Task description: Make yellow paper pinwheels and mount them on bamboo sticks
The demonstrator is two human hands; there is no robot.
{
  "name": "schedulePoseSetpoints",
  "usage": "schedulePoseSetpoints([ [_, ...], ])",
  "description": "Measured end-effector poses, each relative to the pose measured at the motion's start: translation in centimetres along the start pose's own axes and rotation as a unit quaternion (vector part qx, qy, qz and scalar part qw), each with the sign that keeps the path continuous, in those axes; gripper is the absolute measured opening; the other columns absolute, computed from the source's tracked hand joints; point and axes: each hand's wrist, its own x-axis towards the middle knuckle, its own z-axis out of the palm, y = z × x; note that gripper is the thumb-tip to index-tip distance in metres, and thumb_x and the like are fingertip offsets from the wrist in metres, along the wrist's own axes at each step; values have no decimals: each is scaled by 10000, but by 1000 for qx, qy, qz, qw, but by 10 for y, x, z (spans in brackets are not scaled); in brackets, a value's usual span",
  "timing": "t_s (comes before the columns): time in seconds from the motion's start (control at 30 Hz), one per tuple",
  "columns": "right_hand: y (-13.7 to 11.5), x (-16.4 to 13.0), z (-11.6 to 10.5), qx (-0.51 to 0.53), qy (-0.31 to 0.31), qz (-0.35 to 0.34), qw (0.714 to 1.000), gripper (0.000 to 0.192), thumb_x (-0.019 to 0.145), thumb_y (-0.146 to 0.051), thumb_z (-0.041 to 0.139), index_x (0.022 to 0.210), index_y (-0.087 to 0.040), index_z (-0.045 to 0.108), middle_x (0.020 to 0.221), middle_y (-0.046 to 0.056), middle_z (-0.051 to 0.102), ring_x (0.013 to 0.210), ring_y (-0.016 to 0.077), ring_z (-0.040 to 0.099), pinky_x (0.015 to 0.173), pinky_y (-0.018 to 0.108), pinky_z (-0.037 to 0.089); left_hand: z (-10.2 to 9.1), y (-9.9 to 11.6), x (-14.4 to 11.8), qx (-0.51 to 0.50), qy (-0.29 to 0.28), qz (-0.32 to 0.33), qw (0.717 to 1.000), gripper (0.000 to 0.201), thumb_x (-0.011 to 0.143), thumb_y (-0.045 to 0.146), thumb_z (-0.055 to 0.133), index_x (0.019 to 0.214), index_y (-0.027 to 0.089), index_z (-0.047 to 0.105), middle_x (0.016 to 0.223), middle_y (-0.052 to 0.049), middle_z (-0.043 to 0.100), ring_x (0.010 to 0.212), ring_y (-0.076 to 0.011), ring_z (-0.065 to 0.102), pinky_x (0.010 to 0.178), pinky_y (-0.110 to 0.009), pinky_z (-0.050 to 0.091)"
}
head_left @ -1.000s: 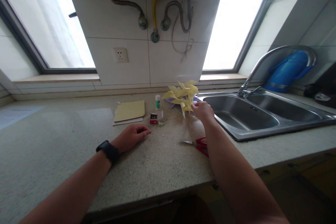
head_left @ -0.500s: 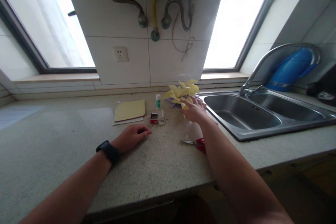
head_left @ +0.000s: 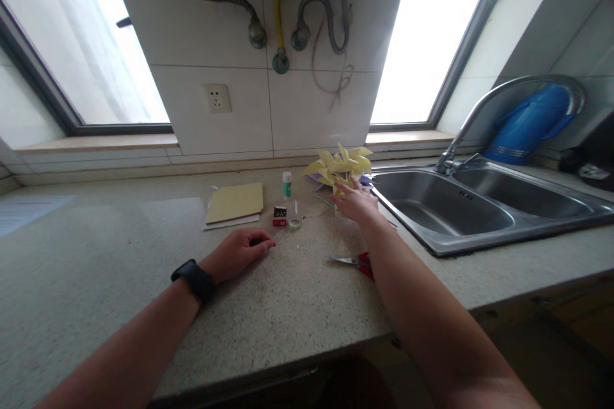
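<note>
My right hand (head_left: 355, 201) lies at the near side of several yellow paper pinwheels (head_left: 340, 165), fingers spread and touching them. Purple paper pieces (head_left: 316, 179) and a thin green stick (head_left: 325, 201) show under and beside the pinwheels. My left hand (head_left: 242, 252) rests on the counter with its fingers curled and thumb against them; nothing shows in it. Just beyond it are a small red and black box (head_left: 279, 216), a roll of clear tape (head_left: 294, 223) and a glue stick (head_left: 286, 185). Scissors (head_left: 352, 262) with red handles lie partly hidden under my right forearm.
A stack of yellow paper (head_left: 235, 202) lies on the counter (head_left: 119, 268) beyond my left hand. To the right is a double steel sink (head_left: 432, 246) with a tall faucet (head_left: 448, 156). Printed sheets (head_left: 29, 211) lie at far left. A socket (head_left: 217, 98) is on the wall.
The pinwheels have shifted slightly right along with my right hand, and more of the purple paper and green stick shows. My left hand stays where it was.
</note>
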Motion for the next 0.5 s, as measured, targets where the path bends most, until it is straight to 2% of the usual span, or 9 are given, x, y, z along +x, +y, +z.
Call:
schedulePoseSetpoints([
  [0.13,-1,0,0,0,6,15,1000,661,897,-737,439,1496,-459,427,1666,63,258,1381,491,379,979,676,397,0,1,0,3,1,-1,1000,374,943,526,552,959,203,740,934,-45,750,876,-232,652,802,-350,469],
  [0.3,-5,0,-3,14,20,13,1000,736,874,-772,440,1531,-453,353,1673,72,237,1434,473,323,1048,687,324,-1,1,0,2,1,0,1000,368,946,514,551,955,198,741,926,-45,748,868,-227,647,801,-347,469],
  [0.4,-7,-3,-9,29,32,5,999,800,847,-807,448,1543,-429,337,1673,81,234,1446,483,295,1058,717,286,-1,2,-1,0,1,3,1000,353,946,498,555,951,196,740,923,-42,746,865,-221,644,808,-344,468],
  [0.5,-12,-13,-22,48,54,-19,997,836,821,-795,522,1530,-376,384,1661,104,263,1457,484,266,1075,735,241,-1,1,-1,-4,2,3,1000,347,944,494,562,964,197,740,928,-42,748,872,-221,649,814,-342,469],
])
